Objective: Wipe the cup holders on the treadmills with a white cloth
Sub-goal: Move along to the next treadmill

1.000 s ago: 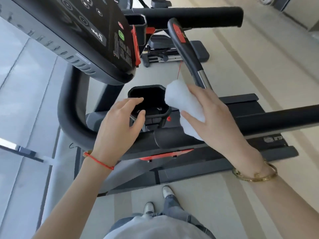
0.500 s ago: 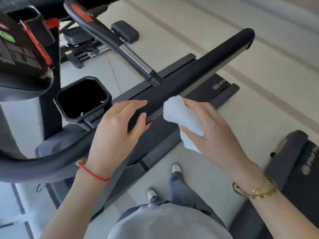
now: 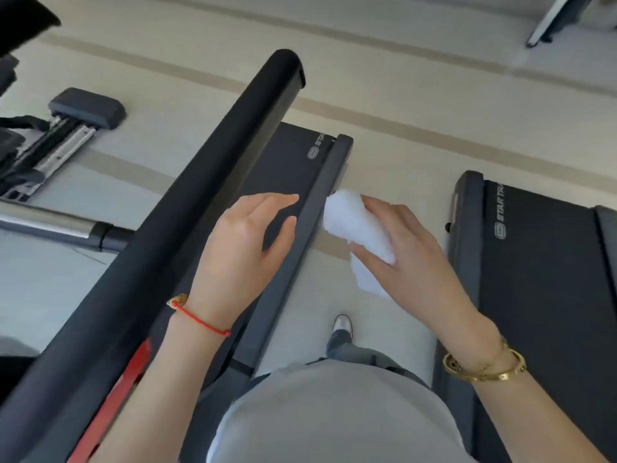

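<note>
My right hand [image 3: 414, 259] holds a bunched white cloth [image 3: 359, 235] in the air above the strip of floor between two treadmills. My left hand [image 3: 240, 252] hovers beside it with fingers apart and nothing in it, over the deck edge of the left treadmill [image 3: 300, 182]. That treadmill's padded black handrail [image 3: 187, 202] runs diagonally under my left forearm. No cup holder is in view.
A second treadmill deck [image 3: 541, 279] lies at the right. A weight bench [image 3: 60, 135] stands on the floor at the left, with a chrome-and-black bar [image 3: 66, 228] below it. My shoe [image 3: 343, 324] is on the beige floor [image 3: 400, 95] between the machines.
The view has swung right, away from the console and its black cup holder, which have left the frame. Both hands stay in front of me; the second treadmill has come into sight.
</note>
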